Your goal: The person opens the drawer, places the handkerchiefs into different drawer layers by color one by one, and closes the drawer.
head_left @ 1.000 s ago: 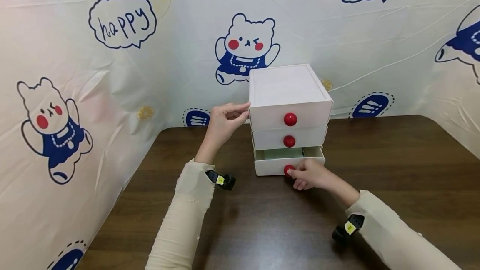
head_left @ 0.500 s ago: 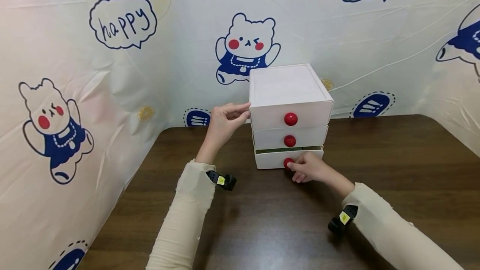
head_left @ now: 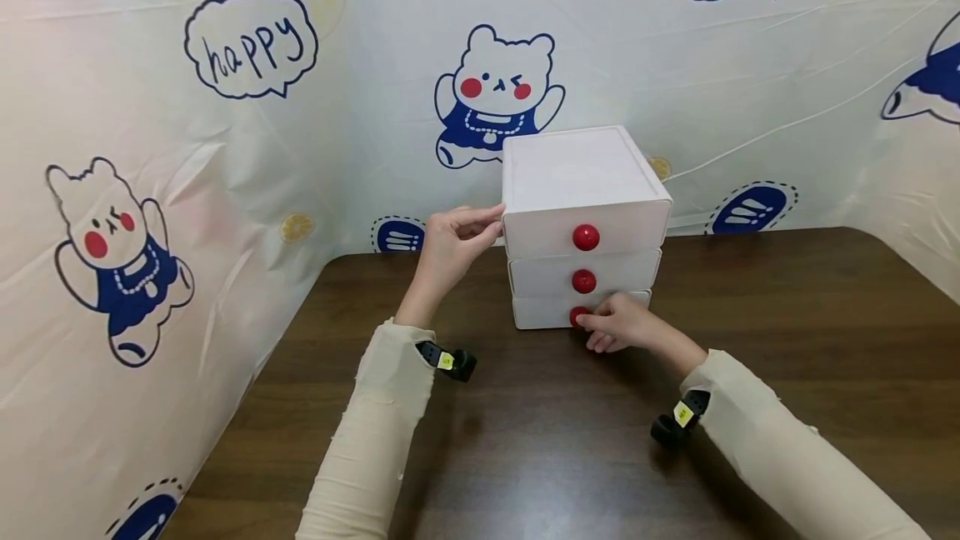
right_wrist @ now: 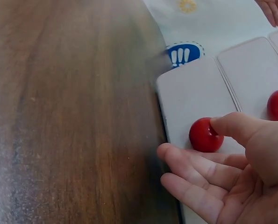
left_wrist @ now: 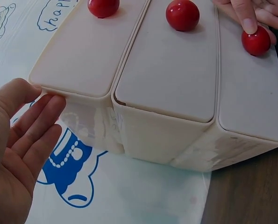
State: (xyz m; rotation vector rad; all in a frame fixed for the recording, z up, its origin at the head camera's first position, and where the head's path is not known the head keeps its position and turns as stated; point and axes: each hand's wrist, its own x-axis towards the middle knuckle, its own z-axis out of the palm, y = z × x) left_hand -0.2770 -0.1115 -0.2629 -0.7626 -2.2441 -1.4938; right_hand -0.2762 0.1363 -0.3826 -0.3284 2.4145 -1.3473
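A small white drawer cabinet with three drawers stands on the table, a round red knob on each front. At the bottom drawer, flush with the others, my right hand pinches the red knob between thumb and index finger. The other right fingers extend below it, in the right wrist view. My left hand touches the cabinet's upper left front edge, fingers fairly straight. In the left wrist view, its thumb and fingertips meet the corner beside the top drawer.
The dark wooden table extends around the cabinet. Close behind it hangs a pale cloth backdrop with printed bears and lettering. A black wrist camera is strapped over the left sleeve, another camera over the right.
The bottom drawer has slid back into the cabinet from partly out, with the right hand moving along at its knob. The green inside is now hidden. My left hand has stayed at the edge.
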